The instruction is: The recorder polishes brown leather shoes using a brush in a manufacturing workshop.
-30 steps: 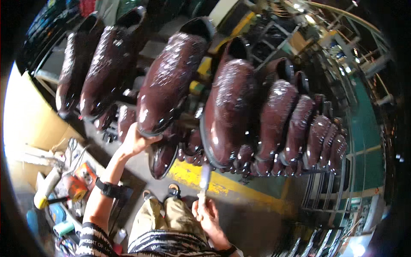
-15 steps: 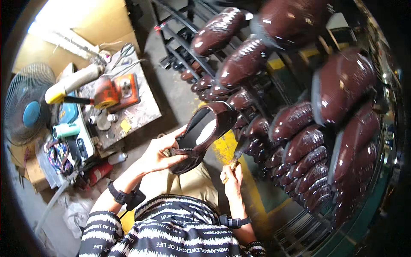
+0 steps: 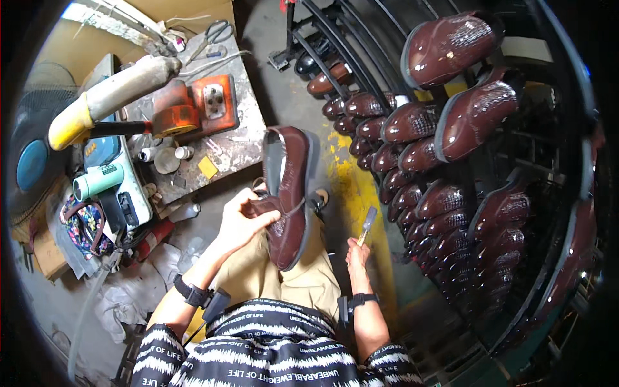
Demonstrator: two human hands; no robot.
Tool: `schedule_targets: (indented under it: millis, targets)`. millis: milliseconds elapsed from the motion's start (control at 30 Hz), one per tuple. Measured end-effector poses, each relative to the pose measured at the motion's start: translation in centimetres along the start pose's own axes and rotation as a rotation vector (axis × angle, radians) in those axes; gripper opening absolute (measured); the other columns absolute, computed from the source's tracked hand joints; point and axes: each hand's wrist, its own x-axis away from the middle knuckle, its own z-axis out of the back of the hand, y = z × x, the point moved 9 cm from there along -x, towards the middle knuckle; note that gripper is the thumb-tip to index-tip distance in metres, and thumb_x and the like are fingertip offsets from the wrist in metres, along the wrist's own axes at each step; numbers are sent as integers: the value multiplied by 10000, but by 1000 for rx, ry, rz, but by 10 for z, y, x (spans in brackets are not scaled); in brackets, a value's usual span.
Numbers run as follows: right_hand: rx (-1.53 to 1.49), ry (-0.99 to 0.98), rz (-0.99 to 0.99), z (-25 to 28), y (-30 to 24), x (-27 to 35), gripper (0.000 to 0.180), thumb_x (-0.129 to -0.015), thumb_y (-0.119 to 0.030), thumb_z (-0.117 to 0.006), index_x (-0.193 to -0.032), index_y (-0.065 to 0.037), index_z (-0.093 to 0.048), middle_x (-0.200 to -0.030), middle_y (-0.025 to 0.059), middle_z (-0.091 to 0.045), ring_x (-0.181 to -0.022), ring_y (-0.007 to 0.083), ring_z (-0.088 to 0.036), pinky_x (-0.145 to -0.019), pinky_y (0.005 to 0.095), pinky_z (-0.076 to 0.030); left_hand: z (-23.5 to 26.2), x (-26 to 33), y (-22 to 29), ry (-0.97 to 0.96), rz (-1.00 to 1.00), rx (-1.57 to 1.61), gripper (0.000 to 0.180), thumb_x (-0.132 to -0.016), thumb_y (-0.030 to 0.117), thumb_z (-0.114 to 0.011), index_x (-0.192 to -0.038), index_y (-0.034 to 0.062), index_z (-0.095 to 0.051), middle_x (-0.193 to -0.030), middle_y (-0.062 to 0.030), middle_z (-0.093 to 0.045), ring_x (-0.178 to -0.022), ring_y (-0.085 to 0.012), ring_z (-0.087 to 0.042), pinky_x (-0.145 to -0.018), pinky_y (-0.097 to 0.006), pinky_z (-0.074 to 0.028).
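One brown shoe point(image 3: 288, 193), sole side partly up, gripped around its middle by the left hand point(image 3: 242, 219) over the lap. One small brush point(image 3: 367, 222), pinched upright in the right hand point(image 3: 356, 255), just beside the shoe and apart from it. Rack point(image 3: 516, 168) to the right: well over twenty matching brown shoes on pegs. Workbench point(image 3: 238, 145) to the left: one orange machine point(image 3: 193, 106), one pair of scissors point(image 3: 216, 33), one small cup point(image 3: 167, 160), contents not discernible.

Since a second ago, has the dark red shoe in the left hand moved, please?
Yes. The shoe, gripped by the left hand, has left the rack of matching shoes and now lies over the lap, nearer the workbench.
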Motion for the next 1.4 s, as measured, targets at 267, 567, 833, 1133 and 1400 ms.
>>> schedule_targets:
  millis: [267,567,833,1133,1400]
  targets:
    - [228,274,-323,33,113,-112,167,-810,-166,-615,-910,-40,-570,-601,87,-566,-341,107,-352,-307,262,-273,12,-64,-71,109,0,188,260,-714,-42,-716,-819,49,-496,-858,-51,-629,-743,-80,-588,-677,-231,-503]
    - [476,412,-454,95,263,-228,275,-763,-272,-693,-834,-94,-496,-549,38,-476,-413,178,-462,-383,353,-386,-27,-157,-173,142,-30,345,273,-728,-66,-694,-766,57,-453,-897,-49,-620,-812,-69,-566,-734,-232,-489]
    - [483,115,-237,89,288,-243,257,-796,-267,-660,-914,-80,-528,-622,49,-510,-479,169,-485,-445,323,-414,-31,-191,-216,59,-39,235,249,-750,3,-710,-776,73,-472,-674,53,-519,-627,9,-429,-565,-173,-380]
    - [304,7,-64,16,182,-242,217,-812,-226,-643,-910,-58,-545,-656,73,-556,-476,158,-498,-443,288,-415,-8,-195,-164,85,-155,294,290,-706,-32,-731,-851,31,-487,-967,-94,-621,-798,-72,-574,-708,-241,-508]
    - [144,-132,197,-61,64,-234,184,-828,-189,-628,-907,-38,-561,-687,95,-598,-473,147,-510,-442,256,-416,37,-193,-100,201,-459,350,354,-690,-74,-714,-954,33,-505,-1002,-92,-602,-873,-132,-607,-769,-288,-530]
